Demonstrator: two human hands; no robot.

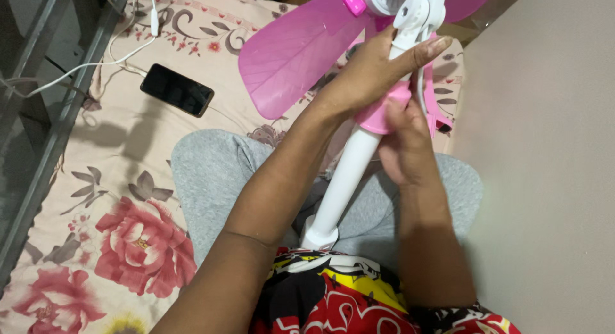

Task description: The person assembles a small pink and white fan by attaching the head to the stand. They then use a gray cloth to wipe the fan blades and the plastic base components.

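Pink fan [301, 49] on white pole [343, 180], neck gripped by left hand [371, 71], collar clasped by right hand [403, 148]; phone [177, 89] on bed.

screen: phone [177, 90] | place: flat on floral sheet [122, 180], upper left | shape: slim rectangle, tilted | colour: black glass, dark, unlit | cable [96, 61]: white, just beside

A small fan [359, 141] with translucent pink blades, a white hub and a long white pole lies tilted across the person's lap, its pole foot near the waist, head end pointing away over the bed.
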